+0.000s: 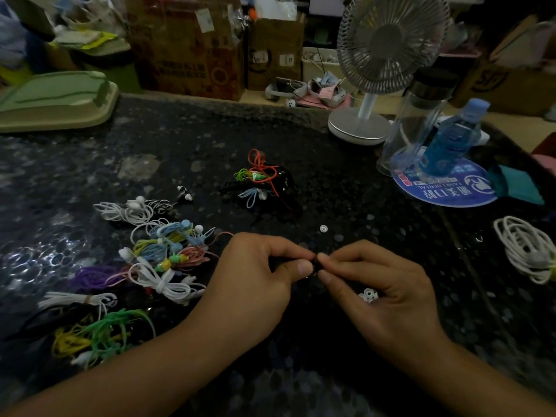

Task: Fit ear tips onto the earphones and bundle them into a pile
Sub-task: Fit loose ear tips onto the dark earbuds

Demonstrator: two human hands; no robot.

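**Both hands pinching a small black earbud at desk centre**

Left hand (258,275) and right hand (376,281) meet fingertip to fingertip just above the dark speckled desk (301,164). Between them sits a small black earbud (315,264), pinched by thumb and forefinger on each side. Remaining fingers of both hands are curled inward. The earbud is mostly hidden by the fingertips; its long axis seems to run left-right between the two hands, but which end faces which way cannot be told. Its cord is not traceable against the dark top.

Loose ear tips: a small cluster of white tips (368,295) lies on the desk just under the right hand's curled fingers; one single white tip (323,228) lies apart, beyond the hands.

Left of the hands: a spread of bundled earphones (156,254) in white, blue, pink, purple, yellow and green, reaching toward the near-left edge. The closest bundles are just beside the left wrist. Beyond the hands, a second smaller heap (258,179) with orange, green, blue and black cords. At far right, a white coiled bundle (526,251) near the desk edge.

Open desk surface lies between the hands and the far heap, and in front of the forearms.

Back right: a desk fan (388,55), a clear bottle (418,121) and a blue bottle (454,139) standing on a round blue mat (445,191). Back left: a green tray (54,97).
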